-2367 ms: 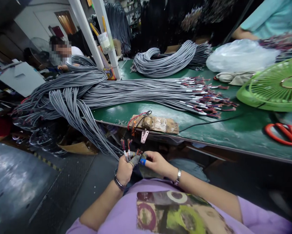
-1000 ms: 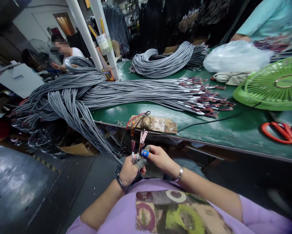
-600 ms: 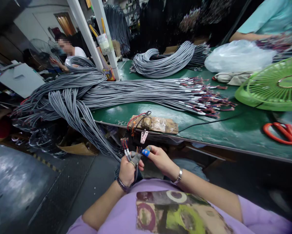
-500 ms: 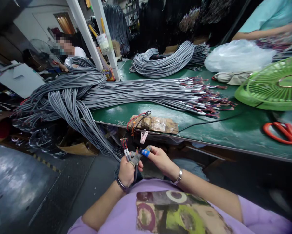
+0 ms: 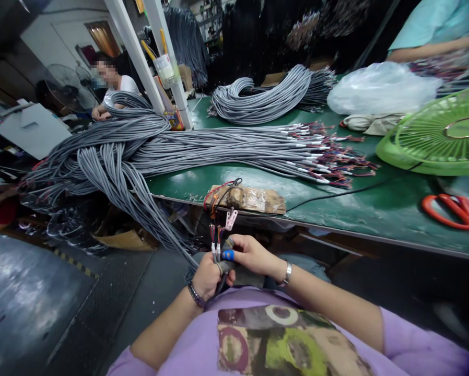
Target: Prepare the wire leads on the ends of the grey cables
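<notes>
My left hand [image 5: 206,278], with a dark bracelet at its wrist, is closed around grey cables [image 5: 187,256]. Their ends [image 5: 215,240] stand up above the fist, showing white bands and thin coloured wires. Grey coverings wrap some fingertips. Close against these ends is my right hand [image 5: 256,255], its thumb and forefinger pinched together and blue tape around the thumb. Whatever lies between those fingertips is hidden. Just above the hands, a pale pink clip [image 5: 231,219] hangs at the bench edge.
On the green bench [image 5: 336,214] lies a long bundle of grey cables [image 5: 219,146], draping off its left side. A wood block [image 5: 258,199], red scissors [image 5: 452,211], green fan [image 5: 442,136], plastic bag [image 5: 383,89] and coiled cables [image 5: 266,99] also rest there. Other people sit nearby.
The cable ends in my left hand have turned more upright and shifted right. My right hand has moved slightly left and down, closer beside them. The person at the back left has changed posture.
</notes>
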`<state>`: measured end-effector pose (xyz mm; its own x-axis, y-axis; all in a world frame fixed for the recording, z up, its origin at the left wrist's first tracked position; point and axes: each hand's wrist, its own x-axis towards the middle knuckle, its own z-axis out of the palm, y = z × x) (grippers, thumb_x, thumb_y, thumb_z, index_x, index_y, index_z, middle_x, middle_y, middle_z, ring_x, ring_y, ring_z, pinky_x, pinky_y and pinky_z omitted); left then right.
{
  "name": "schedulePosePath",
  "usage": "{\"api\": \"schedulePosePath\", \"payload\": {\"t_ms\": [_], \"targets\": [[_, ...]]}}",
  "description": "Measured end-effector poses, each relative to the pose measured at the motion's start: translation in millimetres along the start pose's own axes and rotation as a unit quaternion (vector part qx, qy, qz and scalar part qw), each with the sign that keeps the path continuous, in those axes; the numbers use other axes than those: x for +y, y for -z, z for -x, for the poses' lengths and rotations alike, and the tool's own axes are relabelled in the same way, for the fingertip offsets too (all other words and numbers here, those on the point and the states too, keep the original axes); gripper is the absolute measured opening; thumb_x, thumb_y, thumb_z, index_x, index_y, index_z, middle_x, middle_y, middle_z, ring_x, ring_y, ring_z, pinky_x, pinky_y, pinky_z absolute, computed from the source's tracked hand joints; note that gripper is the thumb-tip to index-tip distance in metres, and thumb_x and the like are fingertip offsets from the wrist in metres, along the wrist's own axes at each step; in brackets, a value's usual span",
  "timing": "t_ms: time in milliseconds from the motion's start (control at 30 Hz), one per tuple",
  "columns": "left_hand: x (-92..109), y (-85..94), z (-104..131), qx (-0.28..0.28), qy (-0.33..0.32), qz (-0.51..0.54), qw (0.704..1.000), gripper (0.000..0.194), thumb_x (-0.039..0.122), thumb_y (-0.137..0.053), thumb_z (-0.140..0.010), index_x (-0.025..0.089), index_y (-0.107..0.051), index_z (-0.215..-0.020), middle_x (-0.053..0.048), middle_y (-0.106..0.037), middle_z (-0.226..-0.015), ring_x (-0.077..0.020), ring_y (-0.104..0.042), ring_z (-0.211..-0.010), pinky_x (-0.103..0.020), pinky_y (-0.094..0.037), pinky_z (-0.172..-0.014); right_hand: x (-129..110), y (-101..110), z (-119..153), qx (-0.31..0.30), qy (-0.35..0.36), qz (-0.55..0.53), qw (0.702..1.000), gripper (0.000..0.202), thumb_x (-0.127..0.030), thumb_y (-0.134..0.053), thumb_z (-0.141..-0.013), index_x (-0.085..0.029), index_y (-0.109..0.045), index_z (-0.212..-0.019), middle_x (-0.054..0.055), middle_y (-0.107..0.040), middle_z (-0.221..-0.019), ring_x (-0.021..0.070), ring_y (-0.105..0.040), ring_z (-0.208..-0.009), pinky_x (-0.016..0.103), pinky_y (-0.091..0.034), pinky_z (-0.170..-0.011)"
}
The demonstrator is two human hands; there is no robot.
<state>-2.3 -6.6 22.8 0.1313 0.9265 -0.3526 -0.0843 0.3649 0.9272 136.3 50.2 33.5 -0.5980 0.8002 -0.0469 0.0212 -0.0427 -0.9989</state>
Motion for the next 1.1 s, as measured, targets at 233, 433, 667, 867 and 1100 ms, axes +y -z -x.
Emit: {"api": "schedulePosePath", "payload": {"t_ms": [233,433,667,867,1100], "targets": [[-3,-4.2,1,0.064,-0.054,0.043,0.996,0.037,0.045,-0.067,-0.072,0.013,-0.058,-0.056,-0.001,-0.057,-0.043,-0.0072,-0.045,-0.034,-0.019,-0.033,-0.039,2,-9,3,0.049,-0.030,-0.093,0.994,0.035,-0.051,-0.064,-0.073,-0.019,-0.050,-0.070,-0.003,-0.058,-0.051,0.0121,-0.053,-0.045,0.025,-0.042,-0.050],[-1,-5.8,1,0.089,-0.065,0.059,0.992,0.037,0.047,-0.068,-0.072,0.014,-0.057,-0.059,-0.001,-0.058,-0.046,-0.0080,-0.048,-0.038,-0.019,-0.034,-0.040,0,-14,5,0.039,-0.040,-0.151,0.987,0.036,-0.054,-0.058,-0.077,-0.020,-0.048,-0.071,-0.004,-0.055,-0.044,0.0133,-0.052,-0.042,0.026,-0.038,-0.047],[0,-0.3,2,0.104,-0.087,0.051,0.989,0.036,0.044,-0.067,-0.074,0.014,-0.056,-0.058,0.000,-0.058,-0.047,-0.0088,-0.050,-0.041,-0.019,-0.035,-0.042,8,-1,2,0.078,-0.035,-0.089,0.992,0.035,-0.046,-0.072,-0.066,-0.015,-0.059,-0.075,-0.001,-0.059,-0.068,0.0108,-0.048,-0.062,0.024,-0.037,-0.057],[-3,-1.5,1,0.104,-0.091,0.033,0.990,0.034,0.043,-0.068,-0.073,0.015,-0.056,-0.059,0.001,-0.057,-0.046,-0.0089,-0.048,-0.040,-0.021,-0.039,-0.043,4,-3,2,0.070,-0.032,-0.097,0.992,0.034,-0.044,-0.073,-0.065,-0.015,-0.058,-0.072,-0.002,-0.057,-0.065,0.0101,-0.047,-0.060,0.025,-0.037,-0.058],[-2,-2.7,1,0.110,-0.107,0.031,0.988,0.033,0.040,-0.065,-0.076,0.015,-0.056,-0.058,0.001,-0.057,-0.046,-0.0084,-0.047,-0.039,-0.020,-0.039,-0.043,6,-6,1,0.100,-0.042,-0.105,0.989,0.035,-0.046,-0.072,-0.065,-0.016,-0.054,-0.066,-0.003,-0.054,-0.059,0.0095,-0.044,-0.056,0.025,-0.036,-0.057]]}}
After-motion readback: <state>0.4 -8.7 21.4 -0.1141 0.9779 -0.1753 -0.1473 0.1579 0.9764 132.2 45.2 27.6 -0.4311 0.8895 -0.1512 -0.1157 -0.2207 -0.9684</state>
